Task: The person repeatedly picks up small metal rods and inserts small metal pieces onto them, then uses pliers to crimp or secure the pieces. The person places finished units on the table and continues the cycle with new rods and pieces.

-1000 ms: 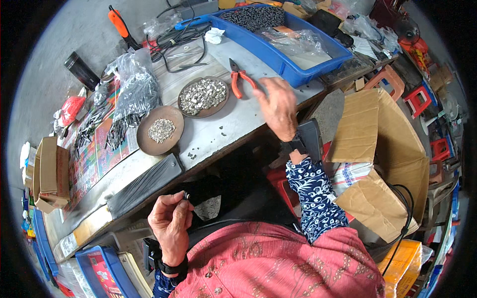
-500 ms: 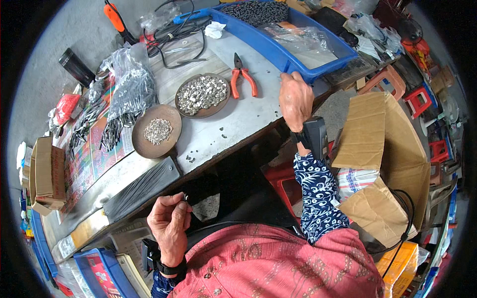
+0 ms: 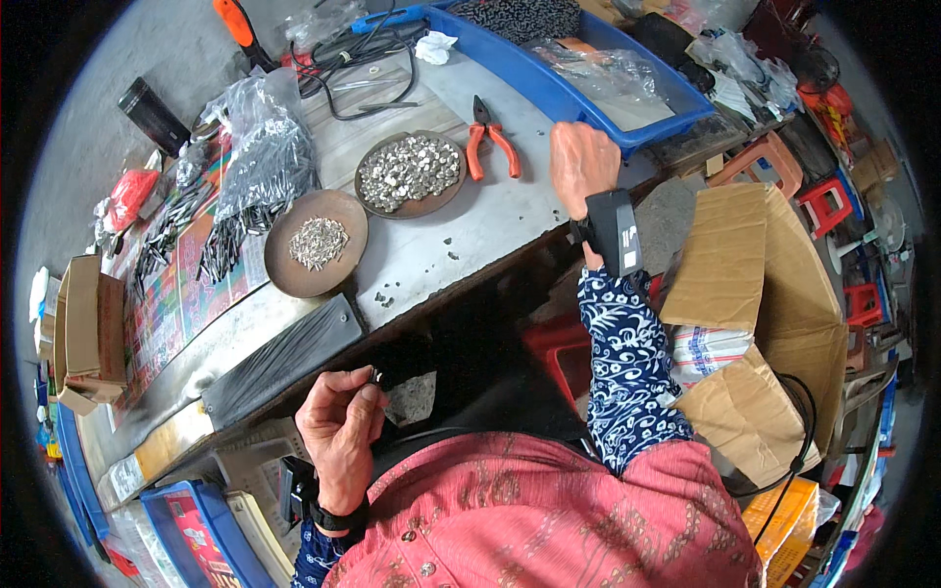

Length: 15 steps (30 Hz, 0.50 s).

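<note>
Above my lap, my left hand (image 3: 343,421) pinches a small dark piece with a shiny end (image 3: 376,375) between thumb and fingertips. My right hand (image 3: 584,169) is at the table edge beside the near corner of a blue tray (image 3: 627,137), its back turned up. The right fingers curl under, so whatever they may hold is hidden. Left of it lie pliers with red handles (image 3: 474,157), jaws pointing away. A brown dish of small round metal pieces (image 3: 410,174) stands further left. Close by, another brown dish (image 3: 284,263) holds short thin metal pins (image 3: 319,243).
The tray carries black small parts (image 3: 520,20) and a clear plastic bag (image 3: 598,73). A dark flat bar (image 3: 284,358) lies along the table's front edge. Dark slim parts in a plastic bag (image 3: 260,147) rest at left. An open cardboard box (image 3: 720,260) stands at right.
My right hand has moved slightly upward in the view, its fingers now folded further out of sight. My left hand keeps its pinch. The whole view has shifted a little.
</note>
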### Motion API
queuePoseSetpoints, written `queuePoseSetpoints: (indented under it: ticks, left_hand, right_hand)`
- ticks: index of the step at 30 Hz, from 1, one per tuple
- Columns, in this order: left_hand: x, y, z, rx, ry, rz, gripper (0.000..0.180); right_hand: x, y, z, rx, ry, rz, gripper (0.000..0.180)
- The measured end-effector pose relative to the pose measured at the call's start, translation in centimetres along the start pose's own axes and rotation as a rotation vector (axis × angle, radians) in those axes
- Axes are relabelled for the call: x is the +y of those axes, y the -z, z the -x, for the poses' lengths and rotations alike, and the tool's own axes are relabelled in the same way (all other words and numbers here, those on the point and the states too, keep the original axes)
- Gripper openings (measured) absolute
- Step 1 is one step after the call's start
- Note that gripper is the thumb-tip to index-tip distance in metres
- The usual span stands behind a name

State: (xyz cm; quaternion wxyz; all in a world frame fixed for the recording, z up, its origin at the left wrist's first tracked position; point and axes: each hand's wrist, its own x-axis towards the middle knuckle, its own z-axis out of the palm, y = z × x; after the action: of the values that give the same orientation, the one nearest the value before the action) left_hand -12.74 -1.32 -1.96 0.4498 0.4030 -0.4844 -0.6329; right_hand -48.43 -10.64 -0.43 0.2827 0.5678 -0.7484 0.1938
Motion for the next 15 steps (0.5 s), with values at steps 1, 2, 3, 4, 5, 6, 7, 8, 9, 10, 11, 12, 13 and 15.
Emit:
queuePoseSetpoints:
  ticks: [1,2,3,4,5,6,7,8,9,10,11,12,13,15]
  left_hand:
    - [-0.1,0.0,0.0,-0.010,-0.008,-0.005,0.009]
    - [-0.2,0.1,0.0,-0.005,-0.023,-0.002,0.009]
    - [-0.3,0.2,0.0,-0.004,-0.027,0.001,0.009]
    - [-0.4,0.4,0.2,0.002,-0.012,0.005,0.009]
    - [-0.6,0.5,0.2,-0.005,-0.035,0.029,0.009]
    - [-0.6,0.7,0.3,-0.015,-0.033,0.041,0.009]
    - [-0.7,0.9,0.3,-0.010,-0.026,0.032,0.009]
    - [-0.8,1.0,0.3,-0.009,-0.021,0.039,0.010]
    - [-0.9,1.1,0.4,0.001,-0.013,0.029,0.010]
    - [-1.0,1.1,0.4,-0.008,-0.023,0.025,0.010]
    - [-1.0,1.1,0.4,-0.014,-0.027,0.023,0.010]
    - [-1.1,1.0,0.3,-0.020,-0.035,0.022,0.010]
    - [-1.1,1.0,0.3,-0.029,-0.038,0.029,0.010]
    - [-1.1,0.9,0.2,-0.032,-0.031,0.026,0.010]
  right_hand:
    - [0.1,0.0,-0.2,-0.044,0.008,0.005,0.013]
    - [0.3,0.0,-0.4,-0.026,0.019,-0.030,0.013]
    - [0.5,0.1,-0.4,-0.018,0.029,-0.067,0.013]
    - [0.5,0.1,0.0,-0.084,0.001,-0.106,0.014]
    - [0.8,0.2,0.3,-0.060,0.057,-0.120,0.014]
    - [0.9,0.3,0.8,-0.052,0.054,-0.136,0.012]
    - [0.9,0.4,1.2,-0.019,0.055,-0.131,0.012]
    - [0.8,0.5,1.5,-0.001,0.040,-0.127,0.012]
    - [0.7,0.6,2.0,0.016,0.040,-0.143,0.012]
    - [0.6,0.7,2.3,0.034,0.037,-0.166,0.013]
    - [0.5,0.9,2.6,0.055,0.034,-0.194,0.013]
    - [0.4,1.0,2.7,0.064,0.017,-0.204,0.013]
    - [0.3,1.0,2.7,0.076,0.000,-0.220,0.013]
    - [0.2,1.1,2.7,0.103,-0.017,-0.250,0.010]
